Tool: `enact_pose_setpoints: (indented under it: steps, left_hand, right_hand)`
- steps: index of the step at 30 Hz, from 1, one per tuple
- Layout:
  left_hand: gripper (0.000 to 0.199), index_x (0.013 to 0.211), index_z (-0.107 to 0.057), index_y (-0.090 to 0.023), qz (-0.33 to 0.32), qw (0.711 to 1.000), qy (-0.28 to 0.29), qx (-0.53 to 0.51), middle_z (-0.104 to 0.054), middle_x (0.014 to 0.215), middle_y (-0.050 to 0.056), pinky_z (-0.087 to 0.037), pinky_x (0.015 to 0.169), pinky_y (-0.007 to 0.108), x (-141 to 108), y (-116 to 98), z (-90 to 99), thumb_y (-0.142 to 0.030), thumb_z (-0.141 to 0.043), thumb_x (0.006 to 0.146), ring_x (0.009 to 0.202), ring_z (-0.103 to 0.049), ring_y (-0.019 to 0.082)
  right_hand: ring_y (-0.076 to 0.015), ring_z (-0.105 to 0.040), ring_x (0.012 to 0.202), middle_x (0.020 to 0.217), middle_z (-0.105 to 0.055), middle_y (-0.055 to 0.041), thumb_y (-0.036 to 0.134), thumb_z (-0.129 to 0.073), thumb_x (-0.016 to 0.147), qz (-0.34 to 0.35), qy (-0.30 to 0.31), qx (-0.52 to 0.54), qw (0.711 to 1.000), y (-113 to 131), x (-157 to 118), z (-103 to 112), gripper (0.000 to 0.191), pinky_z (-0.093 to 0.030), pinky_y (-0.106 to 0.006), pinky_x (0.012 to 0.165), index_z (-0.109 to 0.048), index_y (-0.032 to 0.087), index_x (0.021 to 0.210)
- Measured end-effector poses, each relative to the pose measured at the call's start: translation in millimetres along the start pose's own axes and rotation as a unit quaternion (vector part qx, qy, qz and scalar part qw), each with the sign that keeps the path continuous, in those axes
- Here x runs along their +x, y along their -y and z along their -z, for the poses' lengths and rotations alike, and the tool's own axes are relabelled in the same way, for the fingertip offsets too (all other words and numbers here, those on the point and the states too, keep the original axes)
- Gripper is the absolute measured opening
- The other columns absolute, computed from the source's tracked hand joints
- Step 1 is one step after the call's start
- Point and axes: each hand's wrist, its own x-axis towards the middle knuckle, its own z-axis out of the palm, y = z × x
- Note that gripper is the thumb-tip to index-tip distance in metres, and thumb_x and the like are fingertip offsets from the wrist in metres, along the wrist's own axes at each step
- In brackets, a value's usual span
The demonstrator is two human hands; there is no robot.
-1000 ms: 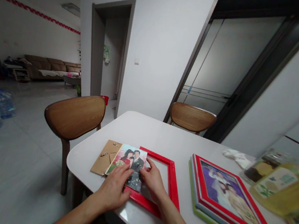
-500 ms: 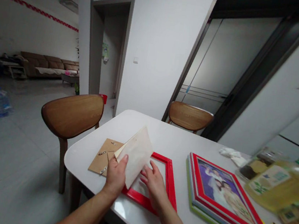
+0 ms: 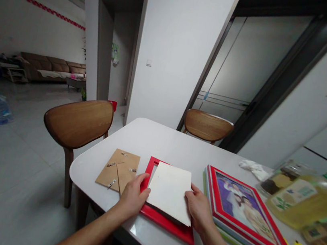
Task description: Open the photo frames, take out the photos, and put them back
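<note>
Card [image 3: 171, 188], pale blank face up, lies over the red frame [image 3: 164, 221] on the surface [image 3: 161, 138], covering most of its opening; I can't tell whether the two touch. I have the left hand [image 3: 133, 196] at the card's nine o'clock edge, thumb and fingers a narrow gap apart; whether it grips or only touches, I cannot tell from my view. The right hand [image 3: 200, 209] is at three o'clock, pinching that edge of the card with the thumb on top.

Taking the card as my centre, I see the brown board [image 3: 119, 169] between nine and ten o'clock, near the frame, its metal clips facing up. Just past three o'clock is the stack [image 3: 254, 220] of frames, a red one with a photo uppermost. Between two and three o'clock I make out a crumpled tissue [image 3: 254, 168] and a jar [image 3: 282, 177], with a bottle [image 3: 298, 200] of yellow liquid nearer three. One wooden chair [image 3: 81, 123] stands around ten o'clock, another [image 3: 208, 126] at one.
</note>
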Motion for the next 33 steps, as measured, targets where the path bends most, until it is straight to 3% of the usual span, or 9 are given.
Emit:
enact_pose_setpoints:
  steps: [4, 7, 13, 18, 21, 25, 28, 31, 33]
  left_hand:
    - [0.042, 0.107, -0.052, -0.015, -0.035, 0.995, 0.051, 0.081, -0.050, 0.118, 0.010, -0.031, 0.096, 0.038, -7.5, 3.9, -3.8, -0.015, -0.053, 0.065, 0.110, -0.044, 0.023]
    - [0.045, 0.111, -0.049, -0.012, -0.062, 0.982, 0.082, 0.156, -0.044, 0.123, 0.013, -0.029, 0.097, 0.038, -10.9, 7.0, -6.0, -0.018, -0.053, 0.067, 0.115, -0.038, 0.024]
    - [0.042, 0.109, -0.049, -0.013, -0.093, 0.971, 0.100, 0.198, -0.042, 0.125, 0.014, -0.030, 0.097, 0.040, -19.0, 5.8, -8.6, -0.019, -0.054, 0.068, 0.117, -0.035, 0.024]
    - [0.041, 0.108, -0.049, -0.014, -0.097, 0.972, 0.107, 0.187, -0.042, 0.125, 0.014, -0.031, 0.096, 0.040, -23.2, 1.9, -7.9, -0.020, -0.054, 0.068, 0.117, -0.036, 0.024]
    - [0.045, 0.112, -0.047, -0.014, -0.105, 0.968, 0.113, 0.196, -0.041, 0.125, 0.014, -0.030, 0.097, 0.038, -21.8, 7.0, 10.8, -0.020, -0.054, 0.068, 0.117, -0.035, 0.023]
    - [0.045, 0.113, -0.046, -0.014, -0.052, 0.956, 0.058, 0.285, -0.039, 0.127, 0.014, -0.025, 0.098, 0.043, -18.1, 31.4, 59.0, -0.025, -0.053, 0.070, 0.118, -0.032, 0.025]
    - [0.053, 0.115, -0.045, -0.010, -0.004, 0.939, 0.031, 0.344, -0.038, 0.127, 0.018, -0.024, 0.097, 0.045, -20.1, 51.9, 91.4, -0.031, -0.057, 0.068, 0.118, -0.032, 0.029]
    - [0.054, 0.115, -0.044, -0.009, -0.009, 0.938, 0.039, 0.345, -0.037, 0.128, 0.018, -0.024, 0.098, 0.042, -26.7, 61.5, 105.6, -0.033, -0.057, 0.068, 0.119, -0.030, 0.027]
    - [0.052, 0.114, -0.045, -0.011, -0.017, 0.940, 0.039, 0.339, -0.037, 0.128, 0.016, -0.025, 0.099, 0.041, -31.0, 62.9, 106.5, -0.033, -0.056, 0.069, 0.120, -0.030, 0.026]
  right_hand:
    - [-0.0174, -0.060, 0.061, 0.066, -0.065, -0.0058, 0.017, -0.035, 0.061, -0.015, 0.013, -0.024, 1.000, -4.1, 3.0, -3.9, 0.050, -0.041, -0.022, 0.047, -0.050, 0.009, 0.108]
    - [-0.0167, -0.060, 0.065, 0.075, -0.065, -0.0075, 0.017, -0.034, 0.064, 0.017, 0.019, -0.126, 0.992, -0.8, 3.6, -3.4, 0.045, -0.042, -0.022, 0.053, -0.053, 0.010, 0.104]
    - [-0.0232, -0.058, 0.076, 0.085, -0.063, -0.0154, 0.025, -0.039, 0.067, 0.067, 0.012, -0.328, 0.942, 6.0, 1.4, -0.8, 0.036, -0.040, -0.030, 0.065, -0.057, 0.010, 0.094]
    - [-0.0261, -0.058, 0.073, 0.086, -0.059, -0.0174, 0.036, -0.034, 0.074, 0.072, 0.006, -0.507, 0.859, 4.4, -2.1, -2.8, 0.040, -0.040, -0.035, 0.060, -0.056, 0.009, 0.095]
    - [-0.0253, -0.058, 0.073, 0.088, -0.057, -0.0159, 0.038, -0.036, 0.074, 0.071, 0.012, -0.535, 0.842, 3.9, -1.8, -1.0, 0.040, -0.040, -0.034, 0.059, -0.056, 0.010, 0.094]
    - [-0.0228, -0.055, 0.080, 0.098, -0.053, -0.0145, 0.037, -0.036, 0.076, 0.135, 0.013, -0.475, 0.870, 14.1, -10.3, -13.5, 0.042, -0.039, -0.032, 0.064, -0.049, 0.012, 0.108]
    - [-0.0184, -0.053, 0.084, 0.098, -0.054, -0.0105, 0.037, -0.035, 0.078, 0.236, 0.090, -0.385, 0.888, 30.4, -29.0, -46.4, 0.040, -0.038, -0.028, 0.071, -0.048, 0.017, 0.110]
    - [-0.0219, -0.049, 0.086, 0.089, -0.056, -0.0089, 0.043, -0.044, 0.072, 0.319, 0.154, -0.371, 0.858, 43.9, -48.0, -88.7, 0.038, -0.036, -0.033, 0.075, -0.053, 0.019, 0.101]
    - [-0.0247, -0.049, 0.085, 0.085, -0.055, -0.0095, 0.044, -0.052, 0.065, 0.327, 0.160, -0.385, 0.848, 47.1, -53.9, -112.2, 0.040, -0.035, -0.038, 0.075, -0.055, 0.018, 0.095]
